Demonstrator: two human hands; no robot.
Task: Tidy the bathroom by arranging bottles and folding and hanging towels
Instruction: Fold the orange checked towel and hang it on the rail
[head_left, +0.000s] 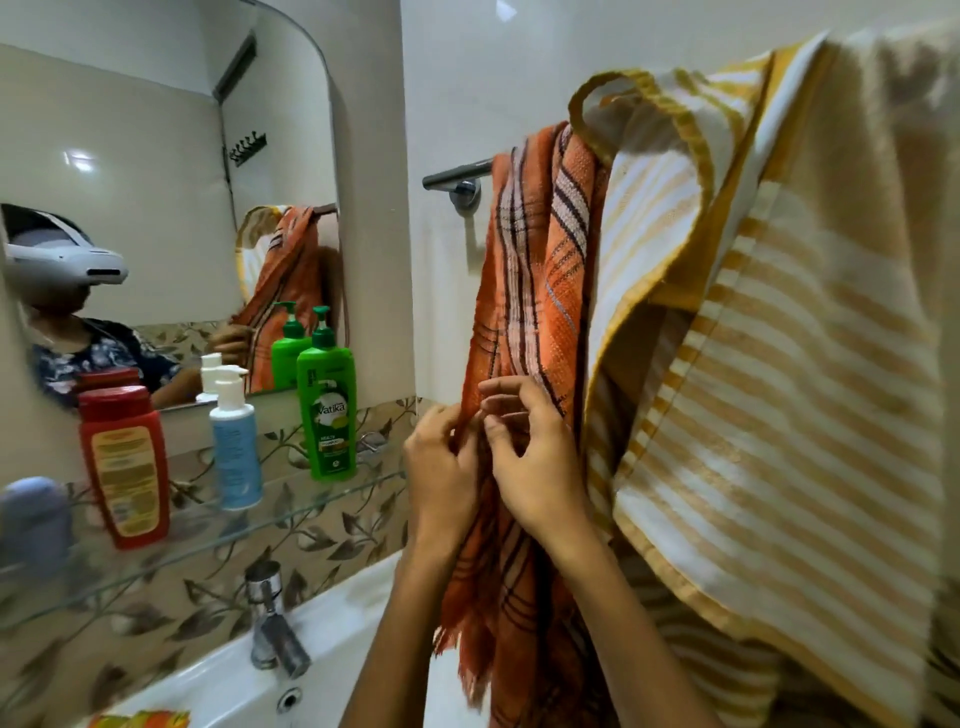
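Note:
An orange checked towel (535, 249) hangs bunched over the metal towel rail (457, 174). My left hand (441, 473) pinches its left edge at mid height. My right hand (530, 462) grips the folds beside it, fingers curled into the cloth. A yellow and white striped towel (779, 389) hangs on the same rail to the right, partly over the orange one. On the glass shelf (332, 499) stand a red bottle (124, 467), a white and blue pump bottle (236, 441) and a green pump bottle (327, 410).
A mirror (156, 208) above the shelf reflects a person with a headset and the towels. Below the shelf are a chrome tap (272, 623) and a white sink (322, 649). A blurred blue object (31, 525) sits at the shelf's left end.

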